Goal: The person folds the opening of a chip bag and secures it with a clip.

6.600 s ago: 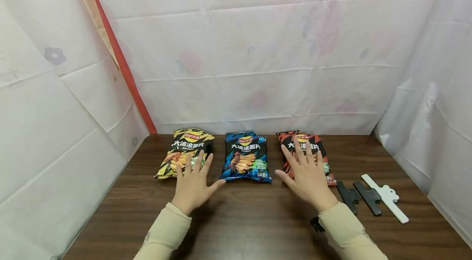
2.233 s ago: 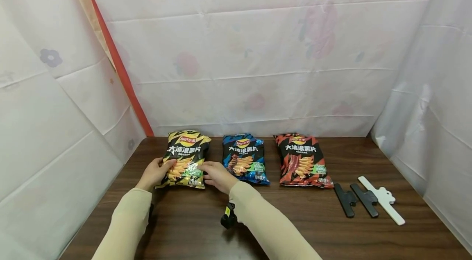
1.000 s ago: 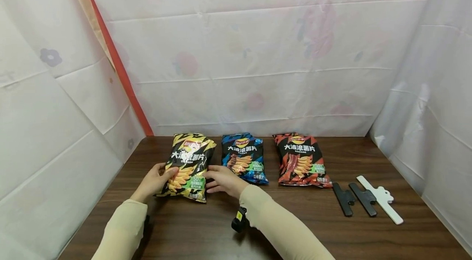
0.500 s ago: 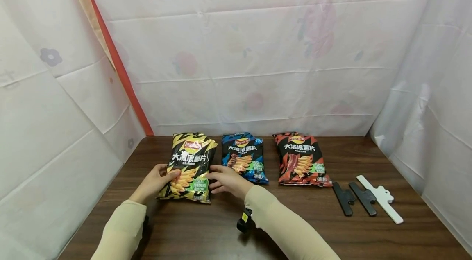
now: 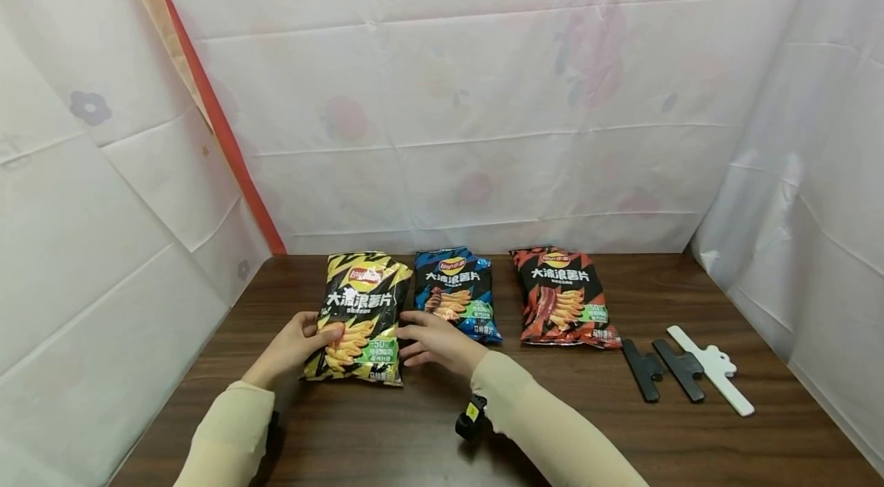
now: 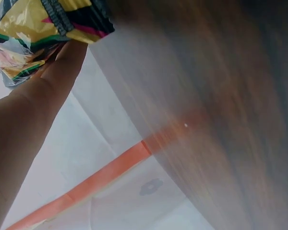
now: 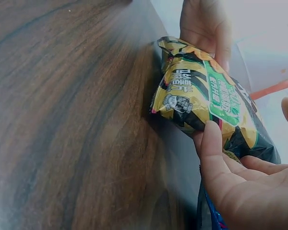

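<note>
Both hands are at a yellow and black bag of potato chips, tilted and seemingly raised from the table. My left hand grips its left side, thumb on the front and the other fingers mostly hidden behind. At the opposite side, my right hand holds the edge with bent fingers. The right wrist view shows these fingers at the edge of the yellow bag. Only a crinkled end of the bag shows in the left wrist view.
On the brown wooden table lie a blue chip bag and a red chip bag. Two black clips and a longer white clip lie at the right. Patterned white cloth hangs behind and at the sides.
Earlier both hands were spread open over the bags. They have since taken the yellow bag by its sides and moved it a little right and nearer. The other bags and clips stay put.
</note>
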A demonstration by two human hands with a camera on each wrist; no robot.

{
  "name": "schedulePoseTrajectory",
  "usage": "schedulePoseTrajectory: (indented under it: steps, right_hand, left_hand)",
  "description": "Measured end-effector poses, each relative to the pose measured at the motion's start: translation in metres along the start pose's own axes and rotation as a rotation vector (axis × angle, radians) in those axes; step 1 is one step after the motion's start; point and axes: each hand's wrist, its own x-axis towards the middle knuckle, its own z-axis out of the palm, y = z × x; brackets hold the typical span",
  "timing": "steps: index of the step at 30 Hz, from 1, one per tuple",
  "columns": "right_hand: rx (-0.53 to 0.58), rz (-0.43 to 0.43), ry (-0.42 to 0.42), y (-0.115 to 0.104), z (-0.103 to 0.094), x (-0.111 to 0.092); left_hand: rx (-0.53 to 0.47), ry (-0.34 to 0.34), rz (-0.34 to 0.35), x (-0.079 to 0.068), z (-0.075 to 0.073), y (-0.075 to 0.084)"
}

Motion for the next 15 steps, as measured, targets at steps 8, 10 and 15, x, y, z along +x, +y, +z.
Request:
schedulePoseTrajectory:
  steps: [8, 10, 15]
  right_hand:
    - [0.015, -0.001, 0.001, 0.001, -0.006, -0.008]
    - [0.019, 0.000, -0.003, 0.003, -0.008, -0.010]
    - [0.027, -0.002, -0.011, 0.007, -0.013, -0.015]
  left_hand:
    - [-0.035, -0.012, -0.003, -0.004, 0.008, 0.002]
    - [-0.035, -0.015, 0.001, -0.004, 0.010, 0.003]
    - [0.016, -0.005, 0.010, -0.003, 0.014, 0.004]
